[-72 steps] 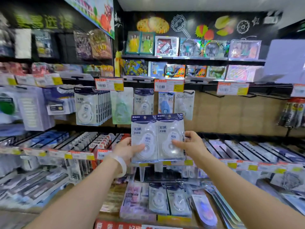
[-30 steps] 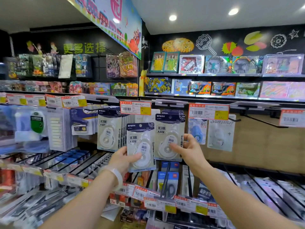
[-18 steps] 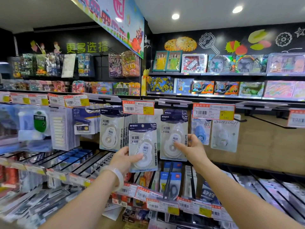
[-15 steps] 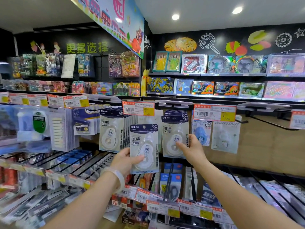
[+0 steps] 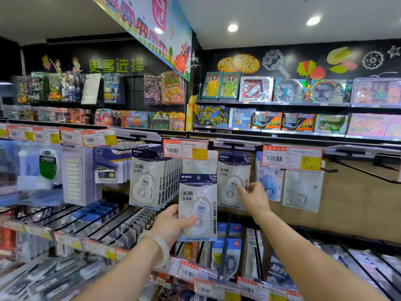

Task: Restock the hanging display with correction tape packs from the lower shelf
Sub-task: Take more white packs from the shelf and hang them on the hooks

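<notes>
My left hand [image 5: 171, 223] grips a correction tape pack [image 5: 198, 206], white with a dark blue header, held upright in front of the display. My right hand [image 5: 252, 197] pinches the lower right edge of a second identical pack [image 5: 233, 179], which sits high against the hanging display under the price tags; whether it hangs on a hook is hidden. A full row of the same packs [image 5: 147, 177] hangs on the hook to the left. An orange price tag [image 5: 185, 149] sits just above the pack in my left hand.
Another price tag [image 5: 291, 157] hangs right of my right hand, over blue and white tape packs [image 5: 269, 183]. A bare black hook [image 5: 364, 172] juts out at the right. Sloped wire racks [image 5: 238, 253] of stationery lie below. Toy boxes [image 5: 256, 89] fill the upper shelves.
Both packs rose from the lower shelf level to the hanging display. The right pack moved up and back against the hooks; the left pack stays lower, in front.
</notes>
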Tool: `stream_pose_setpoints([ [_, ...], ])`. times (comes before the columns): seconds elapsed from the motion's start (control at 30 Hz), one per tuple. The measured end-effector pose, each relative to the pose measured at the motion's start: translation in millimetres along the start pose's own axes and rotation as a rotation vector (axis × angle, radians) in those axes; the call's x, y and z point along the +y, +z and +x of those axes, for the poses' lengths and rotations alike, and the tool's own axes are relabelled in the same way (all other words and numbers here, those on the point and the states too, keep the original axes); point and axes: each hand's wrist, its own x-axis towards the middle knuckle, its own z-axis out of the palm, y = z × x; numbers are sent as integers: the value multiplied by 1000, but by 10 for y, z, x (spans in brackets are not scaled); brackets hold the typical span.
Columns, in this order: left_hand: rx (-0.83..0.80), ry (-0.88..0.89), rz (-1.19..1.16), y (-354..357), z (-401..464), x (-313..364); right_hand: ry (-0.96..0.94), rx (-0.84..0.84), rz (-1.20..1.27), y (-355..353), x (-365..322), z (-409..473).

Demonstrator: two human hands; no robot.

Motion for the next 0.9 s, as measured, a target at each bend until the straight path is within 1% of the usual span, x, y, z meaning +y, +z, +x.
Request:
stream_pose_setpoints([
  [0.13, -15, 1, -11, 86, -18, -20, -11, 27, -58, -78, 28, -68],
  [0.2, -19, 7, -12, 146, -39, -35, -49, 0, -72, -126, 43, -161],
  [0.27, -28, 11, -14, 215, -65, -50, -67, -93, -13, -180, 46, -296],
  [0.4, -50, 8, -12, 377, -134, -80, -65, -346, 165, -329, 39, -627],
  [0.47, -51, 10, 7, 455, -185, -93, -65, -432, 151, -395, 56, -768],
  [0.5, -50, 9, 15, 489, -213, -100, -72, -445, 137, -420, 68, -828],
  [0.67, -46, 25, 74, 596, -338, -122, -117, -391, 137, -514, 126, -970],
  [0.77, -7, 108, 184, 639, -402, -98, -172, -353, 130, -567, 118, -1001],
  [0.9, 39, 218, 231, 716, -446, 15, -231, -294, 125, -619, 64, -959],
])
